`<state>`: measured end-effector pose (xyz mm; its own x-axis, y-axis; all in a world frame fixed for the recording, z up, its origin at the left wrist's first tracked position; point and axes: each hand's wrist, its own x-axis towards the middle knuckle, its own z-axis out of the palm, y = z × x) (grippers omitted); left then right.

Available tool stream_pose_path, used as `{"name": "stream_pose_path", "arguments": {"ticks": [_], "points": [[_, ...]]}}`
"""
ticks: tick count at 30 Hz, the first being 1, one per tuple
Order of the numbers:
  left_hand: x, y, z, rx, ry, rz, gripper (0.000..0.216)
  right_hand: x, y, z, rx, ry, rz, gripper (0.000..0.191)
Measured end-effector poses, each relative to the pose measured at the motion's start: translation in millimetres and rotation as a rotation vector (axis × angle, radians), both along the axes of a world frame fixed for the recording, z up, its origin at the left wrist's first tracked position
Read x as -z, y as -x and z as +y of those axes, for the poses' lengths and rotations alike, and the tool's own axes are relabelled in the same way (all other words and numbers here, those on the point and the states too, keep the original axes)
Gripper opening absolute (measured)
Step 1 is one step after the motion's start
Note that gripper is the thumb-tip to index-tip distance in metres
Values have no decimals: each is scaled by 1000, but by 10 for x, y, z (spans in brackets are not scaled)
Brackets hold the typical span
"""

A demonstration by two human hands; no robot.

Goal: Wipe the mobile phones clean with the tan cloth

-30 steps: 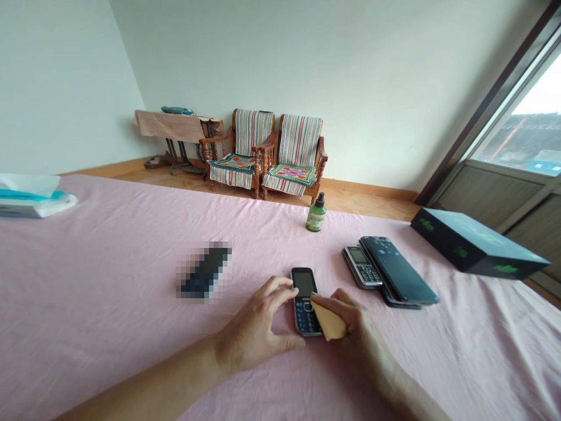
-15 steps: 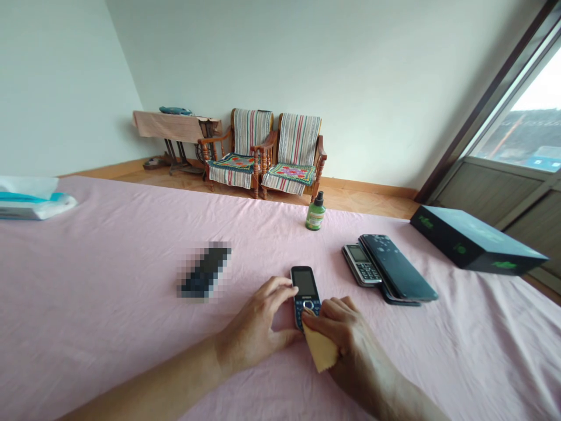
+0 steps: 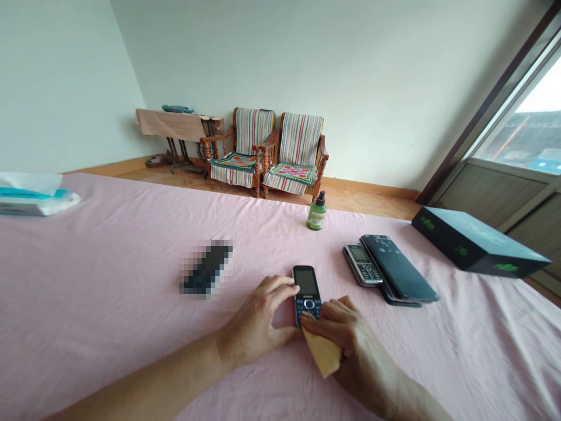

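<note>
A dark blue keypad phone (image 3: 305, 283) lies face up on the pink cloth, its screen toward the far side. My left hand (image 3: 260, 321) grips it from the left, fingertips on its upper left edge and thumb at its lower end. In my right hand (image 3: 350, 333) is a yellow cleaning cloth (image 3: 323, 351), pinched under the fingers and pressed against the lower keys. Part of the keypad is hidden by the cloth and fingers.
To the right lie a silver keypad phone (image 3: 363, 266) and stacked dark smartphones (image 3: 398, 269), with a black box (image 3: 477, 242) beyond. A green spray bottle (image 3: 316, 215) stands behind. Leftward are a pixelated dark device (image 3: 207, 269) and a tissue pack (image 3: 39, 202) on the pink cloth (image 3: 131, 245).
My right hand has moved the yellow cloth slightly down the phone's keypad, toward me. My left hand keeps its grip on the phone. The whole view has shifted a little.
</note>
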<state>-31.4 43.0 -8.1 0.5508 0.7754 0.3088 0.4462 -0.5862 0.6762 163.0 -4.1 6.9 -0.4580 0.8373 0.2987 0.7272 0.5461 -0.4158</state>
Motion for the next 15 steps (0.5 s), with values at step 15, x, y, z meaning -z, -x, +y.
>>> {"name": "stream_pose_path", "arguments": {"ticks": [15], "points": [[-17, 1, -8, -6, 3, 7, 58, -30, -111, 16, 14, 58, 38, 28]]}}
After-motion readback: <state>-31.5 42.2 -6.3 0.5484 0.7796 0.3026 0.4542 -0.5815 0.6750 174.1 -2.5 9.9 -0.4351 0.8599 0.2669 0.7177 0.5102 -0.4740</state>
